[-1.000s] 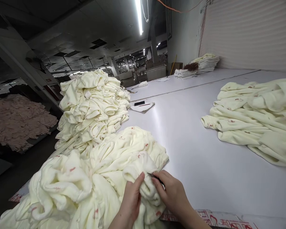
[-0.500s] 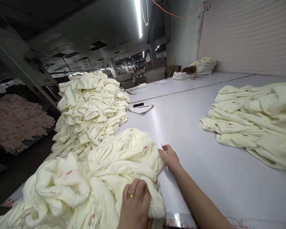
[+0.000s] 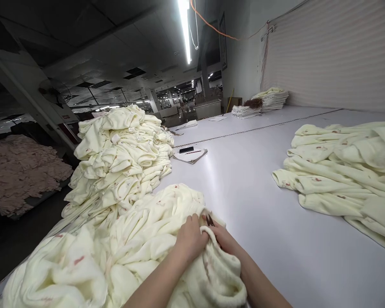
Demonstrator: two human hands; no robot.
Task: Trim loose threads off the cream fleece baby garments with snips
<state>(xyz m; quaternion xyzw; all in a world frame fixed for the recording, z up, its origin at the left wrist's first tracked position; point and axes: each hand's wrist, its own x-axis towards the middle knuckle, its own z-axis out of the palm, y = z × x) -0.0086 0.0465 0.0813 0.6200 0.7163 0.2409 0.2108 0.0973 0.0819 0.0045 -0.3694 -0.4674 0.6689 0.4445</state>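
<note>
A pale-yellow fleece garment (image 3: pixel 223 273) with small reddish prints lies bunched at the table's near edge. My left hand (image 3: pixel 192 238) is closed on a fold of it. Right beside it, my right hand (image 3: pixel 223 237) is closed around small dark thread snips (image 3: pixel 209 220), whose pointed blades stick up between the two hands. The right fingers also touch the cloth, and their tips are partly hidden by it. More of the same fleece (image 3: pixel 147 244) spreads in a loose heap to the left of my hands.
A tall stack of yellow garments (image 3: pixel 125 149) rises at the left. Others (image 3: pixel 336 171) lie at the right of the white table (image 3: pixel 247 184). A notepad (image 3: pixel 192 158) carries a phone (image 3: pixel 186 149). Paper stacks (image 3: pixel 272 100) stand by the wall, and pink cloth (image 3: pixel 25 171) is piled far left.
My left hand has moved up and forward with the cloth, and the right hand has come down to meet it. A garment edge is now lifted between them.
</note>
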